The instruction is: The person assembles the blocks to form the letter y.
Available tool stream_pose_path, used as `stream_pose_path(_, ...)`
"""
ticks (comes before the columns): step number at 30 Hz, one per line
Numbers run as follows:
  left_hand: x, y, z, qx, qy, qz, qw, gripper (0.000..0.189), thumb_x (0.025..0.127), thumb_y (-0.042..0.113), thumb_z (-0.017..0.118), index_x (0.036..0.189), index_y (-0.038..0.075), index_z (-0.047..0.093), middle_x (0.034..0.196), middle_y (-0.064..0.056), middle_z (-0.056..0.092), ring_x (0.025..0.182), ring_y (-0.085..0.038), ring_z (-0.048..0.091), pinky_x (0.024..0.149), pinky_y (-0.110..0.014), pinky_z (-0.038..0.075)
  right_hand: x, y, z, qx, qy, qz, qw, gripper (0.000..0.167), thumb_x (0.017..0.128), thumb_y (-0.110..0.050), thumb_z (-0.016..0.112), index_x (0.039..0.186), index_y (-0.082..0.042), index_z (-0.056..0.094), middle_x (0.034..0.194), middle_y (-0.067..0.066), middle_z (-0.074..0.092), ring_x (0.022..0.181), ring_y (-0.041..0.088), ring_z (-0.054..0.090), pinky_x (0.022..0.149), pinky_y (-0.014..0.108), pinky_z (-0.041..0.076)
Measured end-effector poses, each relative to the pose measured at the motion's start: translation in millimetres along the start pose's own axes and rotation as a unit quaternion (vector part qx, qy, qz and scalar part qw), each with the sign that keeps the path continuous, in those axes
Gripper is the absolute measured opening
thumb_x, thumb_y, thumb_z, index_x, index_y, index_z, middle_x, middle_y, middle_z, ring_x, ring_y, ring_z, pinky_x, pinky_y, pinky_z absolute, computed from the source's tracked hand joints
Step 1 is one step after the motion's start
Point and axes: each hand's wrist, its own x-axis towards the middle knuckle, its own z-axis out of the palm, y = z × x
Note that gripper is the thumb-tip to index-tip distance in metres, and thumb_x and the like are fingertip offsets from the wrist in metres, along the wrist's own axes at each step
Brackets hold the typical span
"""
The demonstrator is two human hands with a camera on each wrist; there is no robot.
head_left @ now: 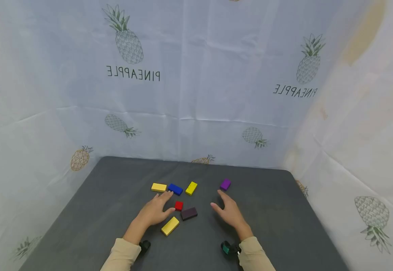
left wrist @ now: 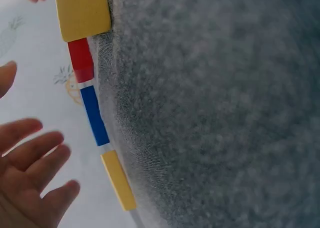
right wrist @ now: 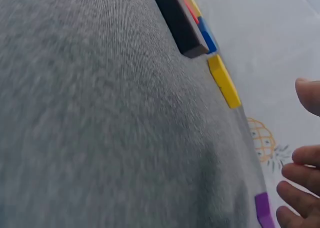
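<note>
Over the dark table my left hand (head_left: 154,210) hovers with fingers spread and nothing held. Close to its fingertips lie a blue block (head_left: 175,189), a small red block (head_left: 178,206) and a light yellow block (head_left: 159,187). Nearer me, a larger yellow block (head_left: 170,226) sits beside a dark, near-black block (head_left: 188,213). My right hand (head_left: 231,212) is also held above the table, thumb apart from its extended fingers. A purple block (head_left: 225,184) lies just past those fingertips, and a bright yellow block (head_left: 191,188) is further left. The right wrist view shows that hand (right wrist: 302,188) holding nothing.
The grey table (head_left: 267,226) has rounded far corners. White cloth with pineapple prints (head_left: 196,75) hangs behind it and along both sides. Dark wrist straps (head_left: 144,246) show at the sleeve cuffs.
</note>
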Motion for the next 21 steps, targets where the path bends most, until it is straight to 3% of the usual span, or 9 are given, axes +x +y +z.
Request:
stream_pose_path(4,2.2,-5.4,-0.3,-0.061,-0.05,-0.007,0.9969,0.057,0.091,0.032,0.062,0.139,0.004,0.048,0.138,-0.016,0.051,0.126,-0.037,0.049,0.103,-0.053,0.039,8.3,-4,8,0.017,-0.02,-0.011,0.9996,0.072,0.09,-0.046,0.06,0.143,-0.001,0.041,0.144,0.018,0.044,0.133,0.037,0.042,0.107,0.054,0.034)
stream_pose_path(7,5.6,-9.8,1.8,-0.08,-0.064,0.014,0.9947,0.054,0.092,0.031,0.062,0.135,0.0,0.051,0.134,-0.017,0.054,0.122,-0.036,0.053,0.099,-0.051,0.044,14.1,-7,14,0.024,-0.03,-0.02,0.999,0.072,0.089,-0.045,0.061,0.143,-0.001,0.041,0.144,0.018,0.044,0.132,0.037,0.041,0.107,0.055,0.034)
stream_pose_path(13,14.0,-12.0,5.5,-0.081,-0.081,0.043,0.9925,0.049,0.092,0.029,0.062,0.128,-0.004,0.056,0.126,-0.018,0.06,0.114,-0.033,0.059,0.094,-0.048,0.047,28.7,-12,27,0.032,-0.044,-0.039,0.9977,0.072,0.089,-0.043,0.063,0.143,0.0,0.04,0.145,0.018,0.043,0.133,0.037,0.04,0.107,0.054,0.033)
stream_pose_path(21,19.8,-7.0,11.1,-0.06,-0.103,0.02,0.9926,0.048,0.091,0.029,0.063,0.128,-0.001,0.057,0.125,-0.016,0.061,0.111,-0.031,0.06,0.092,-0.046,0.048,43.7,-13,41,0.057,-0.049,-0.045,0.9962,0.072,0.087,-0.04,0.066,0.141,0.001,0.041,0.144,0.02,0.043,0.133,0.039,0.04,0.107,0.055,0.032)
